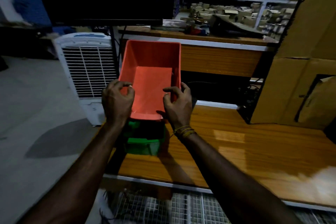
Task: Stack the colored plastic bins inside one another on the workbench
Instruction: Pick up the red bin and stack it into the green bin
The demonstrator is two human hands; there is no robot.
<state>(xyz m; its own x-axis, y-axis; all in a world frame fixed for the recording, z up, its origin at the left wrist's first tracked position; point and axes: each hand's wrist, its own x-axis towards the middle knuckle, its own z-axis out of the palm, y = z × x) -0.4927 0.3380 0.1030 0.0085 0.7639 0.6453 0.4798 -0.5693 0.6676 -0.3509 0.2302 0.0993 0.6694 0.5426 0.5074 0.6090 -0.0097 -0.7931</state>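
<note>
A white air cooler [87,71] stands on the floor at left. My left hand [117,100] and right hand [179,104] hover with loosely curled fingers, grasping nothing, at the near corners of the red bin [151,71], nested in the green bin [143,143] on the workbench [245,151].

One red bin [152,71], one green bin [143,143] — two hands, left [117,100], right [177,104], one air cooler [85,71]

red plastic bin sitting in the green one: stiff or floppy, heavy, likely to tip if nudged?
The red open-topped plastic bin probably stays stiff: its thin walls and rim look straight. Likely light: it holds nothing. It may tip or slide: it sits tilted in the green plastic bin, near the wooden workbench's edge, with neither hand seen to grip it.
</note>
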